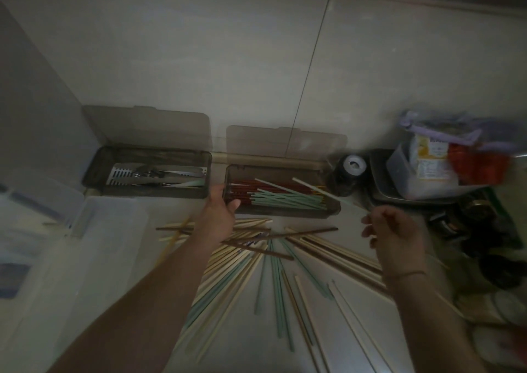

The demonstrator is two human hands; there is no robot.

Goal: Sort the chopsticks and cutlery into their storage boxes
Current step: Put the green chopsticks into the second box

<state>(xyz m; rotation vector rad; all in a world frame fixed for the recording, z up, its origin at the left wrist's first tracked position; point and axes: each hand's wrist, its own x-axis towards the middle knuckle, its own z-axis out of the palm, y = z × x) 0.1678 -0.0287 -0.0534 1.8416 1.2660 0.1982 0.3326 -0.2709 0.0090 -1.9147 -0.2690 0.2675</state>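
Two dark translucent storage boxes stand open against the wall. The left box (94, 173) holds metal cutlery (159, 174). The right box (333, 210) holds red and pale green chopsticks (273, 194). My left hand (219, 210) grips the right box's left end, thumb at its front corner. My right hand (390, 227) pinches a pale chopstick (319, 189) whose far end lies across the box's right side. Many loose chopsticks (256, 261), beige, green and brown, lie fanned over the counter between my forearms.
A clear plastic bin (57, 230) sits at the left. On the right stand a dark jar (346, 177), a metal tray (382, 184) with a container and bags, and dark items (484, 230) along the counter's edge.
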